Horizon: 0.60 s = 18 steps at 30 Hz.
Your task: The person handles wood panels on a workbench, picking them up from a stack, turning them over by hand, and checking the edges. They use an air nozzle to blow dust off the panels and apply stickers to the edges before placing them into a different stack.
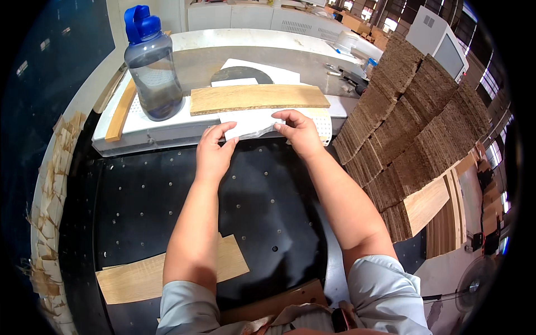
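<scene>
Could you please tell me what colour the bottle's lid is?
The lid is blue, best seen in the head view.

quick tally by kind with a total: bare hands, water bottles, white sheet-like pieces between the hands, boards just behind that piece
Bare hands: 2 (left hand, right hand)
Water bottles: 1 (blue-capped bottle)
White sheet-like pieces between the hands: 1 (white piece)
Boards just behind it: 1 (wood-coloured board)
Total: 5
</scene>
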### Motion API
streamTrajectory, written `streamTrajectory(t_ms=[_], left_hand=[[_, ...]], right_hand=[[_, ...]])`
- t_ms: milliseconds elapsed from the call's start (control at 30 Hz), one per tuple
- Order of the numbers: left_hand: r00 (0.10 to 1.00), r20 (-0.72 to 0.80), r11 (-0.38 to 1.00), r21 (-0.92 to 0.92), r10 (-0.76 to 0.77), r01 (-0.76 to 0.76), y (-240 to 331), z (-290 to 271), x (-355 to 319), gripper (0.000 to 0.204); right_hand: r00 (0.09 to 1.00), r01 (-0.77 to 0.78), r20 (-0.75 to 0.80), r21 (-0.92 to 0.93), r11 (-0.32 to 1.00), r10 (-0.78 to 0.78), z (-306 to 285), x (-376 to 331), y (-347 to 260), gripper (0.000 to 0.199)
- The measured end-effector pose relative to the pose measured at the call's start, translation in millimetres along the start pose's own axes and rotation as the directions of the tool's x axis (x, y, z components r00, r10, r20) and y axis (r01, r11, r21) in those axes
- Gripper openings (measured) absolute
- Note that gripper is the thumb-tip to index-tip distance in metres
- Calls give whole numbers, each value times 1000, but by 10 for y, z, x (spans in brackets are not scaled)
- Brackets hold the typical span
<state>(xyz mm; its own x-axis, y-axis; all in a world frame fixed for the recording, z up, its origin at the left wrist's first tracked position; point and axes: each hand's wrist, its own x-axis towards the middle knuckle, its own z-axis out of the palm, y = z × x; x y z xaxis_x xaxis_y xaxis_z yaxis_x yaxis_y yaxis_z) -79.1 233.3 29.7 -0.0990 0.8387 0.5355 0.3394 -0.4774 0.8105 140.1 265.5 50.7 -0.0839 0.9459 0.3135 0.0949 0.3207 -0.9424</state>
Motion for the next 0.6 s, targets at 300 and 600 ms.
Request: streamTrajectory(t_ms=[300, 600], left_hand=[[983, -180, 999, 26, -29, 35, -48, 80, -14, 25], [967, -238, 985, 164, 90, -51, -112, 43, 1, 12]], right_hand=[[996, 70, -47, -189, 980, -80, 83, 55, 31, 15], [949, 293, 60, -526, 798, -308, 18, 47, 9, 20]])
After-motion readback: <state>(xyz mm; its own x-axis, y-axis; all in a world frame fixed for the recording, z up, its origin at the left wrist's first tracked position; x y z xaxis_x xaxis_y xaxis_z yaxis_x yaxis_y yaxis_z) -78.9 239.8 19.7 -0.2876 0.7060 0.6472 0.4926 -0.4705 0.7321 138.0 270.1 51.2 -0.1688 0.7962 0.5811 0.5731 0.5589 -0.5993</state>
